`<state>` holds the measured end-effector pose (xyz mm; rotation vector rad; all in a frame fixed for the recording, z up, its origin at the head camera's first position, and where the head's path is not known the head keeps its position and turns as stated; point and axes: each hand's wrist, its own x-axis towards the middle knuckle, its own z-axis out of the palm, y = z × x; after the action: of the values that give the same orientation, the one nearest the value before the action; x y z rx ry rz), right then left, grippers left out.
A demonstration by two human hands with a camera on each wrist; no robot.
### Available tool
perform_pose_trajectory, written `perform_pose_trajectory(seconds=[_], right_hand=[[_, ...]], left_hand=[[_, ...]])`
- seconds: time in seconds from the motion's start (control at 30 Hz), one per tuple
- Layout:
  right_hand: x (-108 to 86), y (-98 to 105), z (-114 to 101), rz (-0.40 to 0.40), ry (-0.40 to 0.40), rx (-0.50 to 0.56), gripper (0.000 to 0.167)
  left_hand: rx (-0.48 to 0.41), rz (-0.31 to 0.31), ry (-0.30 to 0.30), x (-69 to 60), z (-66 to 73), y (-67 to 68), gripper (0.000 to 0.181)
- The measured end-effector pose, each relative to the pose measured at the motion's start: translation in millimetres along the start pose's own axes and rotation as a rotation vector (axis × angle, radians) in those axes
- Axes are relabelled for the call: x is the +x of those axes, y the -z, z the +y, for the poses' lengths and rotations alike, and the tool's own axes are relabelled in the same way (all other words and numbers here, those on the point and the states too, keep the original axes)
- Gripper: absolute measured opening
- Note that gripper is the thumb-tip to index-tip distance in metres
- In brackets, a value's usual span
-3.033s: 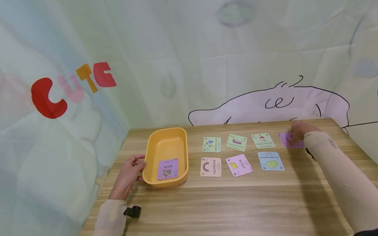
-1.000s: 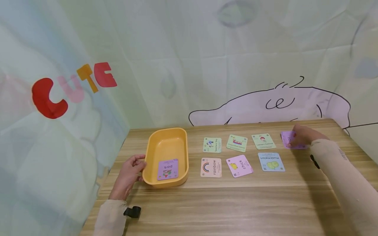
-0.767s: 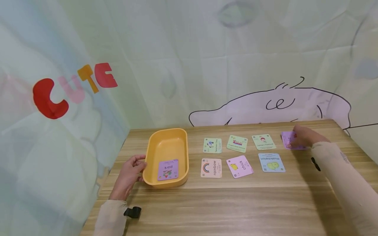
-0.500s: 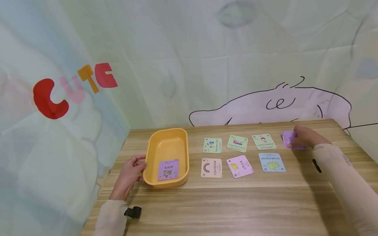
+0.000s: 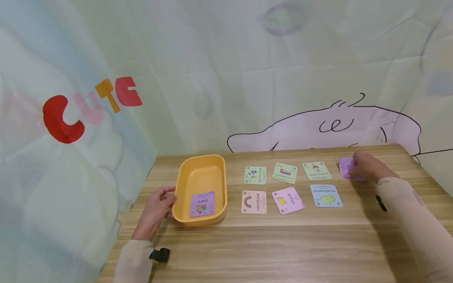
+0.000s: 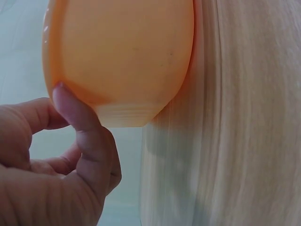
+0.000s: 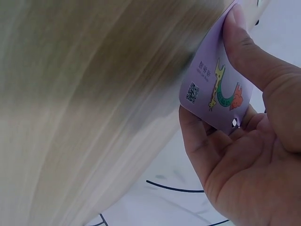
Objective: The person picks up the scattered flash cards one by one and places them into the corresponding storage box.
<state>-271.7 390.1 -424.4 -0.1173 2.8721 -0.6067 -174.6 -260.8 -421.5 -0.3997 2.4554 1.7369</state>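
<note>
At the left end of the table, my left hand [image 5: 155,208] grips the near-left rim of a yellow tray [image 5: 221,212]; in the left wrist view the thumb of that hand [image 6: 70,155] lies against the orange-looking tray wall [image 6: 127,52]. A purple "park" card [image 5: 202,204] lies inside the tray. At the back right, my right hand [image 5: 371,167] holds a purple "zoo" card [image 5: 348,168]. The right wrist view shows this hand [image 7: 244,141] pinching the card [image 7: 211,89] by its edges, thumb on one side and fingers on the other, its animal picture visible.
Between tray and right hand lie two rows of cards: Teachers' Day [image 5: 255,175], Dragon Boat Festival [image 5: 284,173] and Lantern Festival [image 5: 316,171] behind; rainbow [image 5: 253,202], chick [image 5: 288,200] and muskmelon [image 5: 326,195] in front. A printed curtain [image 5: 212,78] hangs behind the wooden table [image 5: 269,251].
My right hand has shifted slightly right and nearer since three seconds ago, and more of the purple card's lettering shows beside the fingers. My left hand keeps its grip on the tray.
</note>
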Motion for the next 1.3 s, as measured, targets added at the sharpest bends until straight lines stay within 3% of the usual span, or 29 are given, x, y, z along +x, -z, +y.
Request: perform_pose_trajectory(seconds=[0.37, 0.57, 1.3], right_hand=[[-3.2, -5, 4, 0.083, 0.049, 0.055, 0.051], [-7.9, -3, 8, 0.061, 0.034, 0.135, 0.040], [-22.9, 6, 5, 0.070, 0.046, 0.198, 0.049]], left_hand=[[-0.004, -0.003, 0.006, 0.5, -1.6, 0.6, 0.041], [-0.023, -0.010, -0.002, 0.5, -1.9, 0.4, 0.039], [-0.029, -0.013, -0.008, 1.1, -1.2, 1.2, 0.038]])
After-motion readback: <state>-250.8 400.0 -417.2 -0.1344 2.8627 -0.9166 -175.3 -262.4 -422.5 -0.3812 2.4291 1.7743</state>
